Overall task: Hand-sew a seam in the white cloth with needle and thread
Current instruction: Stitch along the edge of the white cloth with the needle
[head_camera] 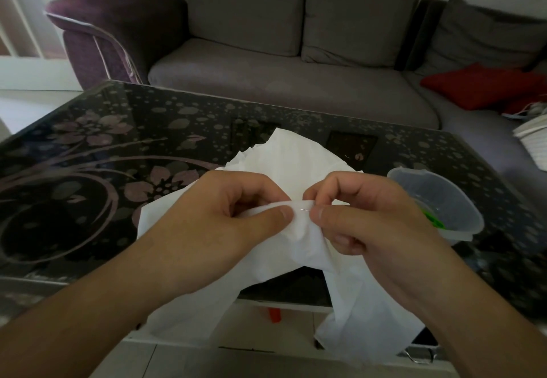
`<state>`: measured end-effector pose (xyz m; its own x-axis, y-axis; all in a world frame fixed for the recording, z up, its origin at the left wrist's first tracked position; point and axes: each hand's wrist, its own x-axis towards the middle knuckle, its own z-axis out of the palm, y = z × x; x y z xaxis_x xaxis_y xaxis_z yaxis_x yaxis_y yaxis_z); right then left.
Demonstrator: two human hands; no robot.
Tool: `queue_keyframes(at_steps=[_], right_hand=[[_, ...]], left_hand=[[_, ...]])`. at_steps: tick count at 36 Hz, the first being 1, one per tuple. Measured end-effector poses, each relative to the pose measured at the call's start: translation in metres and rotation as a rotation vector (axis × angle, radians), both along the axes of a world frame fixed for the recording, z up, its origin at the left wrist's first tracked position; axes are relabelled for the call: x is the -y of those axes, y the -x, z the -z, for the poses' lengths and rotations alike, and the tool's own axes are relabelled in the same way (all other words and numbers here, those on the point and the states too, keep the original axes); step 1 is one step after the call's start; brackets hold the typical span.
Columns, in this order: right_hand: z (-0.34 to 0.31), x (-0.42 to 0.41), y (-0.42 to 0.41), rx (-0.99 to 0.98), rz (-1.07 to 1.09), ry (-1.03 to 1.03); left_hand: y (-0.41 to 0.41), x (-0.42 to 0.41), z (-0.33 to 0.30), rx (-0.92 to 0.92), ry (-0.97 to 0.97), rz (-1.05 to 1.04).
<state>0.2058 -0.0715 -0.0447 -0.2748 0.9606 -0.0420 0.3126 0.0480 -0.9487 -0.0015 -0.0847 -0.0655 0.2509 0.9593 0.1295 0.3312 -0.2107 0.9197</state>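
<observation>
two hands (225,215) (364,217), one white cloth (299,164), one needle (305,208)

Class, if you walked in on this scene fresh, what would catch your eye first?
Centre frame, the left hand and right hand pinch a crumpled white cloth over a dark floral glass table, a thin metal needle between the thumbs. A clear plastic tub sits right; a red cushion lies behind.

Both hands pinch the white cloth (296,167); right hand (364,217) holds needle (305,208).

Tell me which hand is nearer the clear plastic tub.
Right. The right hand pinches the needle just beside the clear plastic tub; the left hand grips the white cloth farther away.
</observation>
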Motion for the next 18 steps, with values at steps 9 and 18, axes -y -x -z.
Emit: queue_keyframes(at_steps=[9, 18], right_hand=[[0.0004, -0.0001, 0.0022, 0.044, 0.029, -0.025], [0.0013, -0.0002, 0.0038, 0.078, 0.059, -0.041]], left_hand=[[-0.0002, -0.0001, -0.0001, -0.009, -0.013, 0.003], [-0.0008, 0.0012, 0.0011, -0.016, -0.027, -0.005]])
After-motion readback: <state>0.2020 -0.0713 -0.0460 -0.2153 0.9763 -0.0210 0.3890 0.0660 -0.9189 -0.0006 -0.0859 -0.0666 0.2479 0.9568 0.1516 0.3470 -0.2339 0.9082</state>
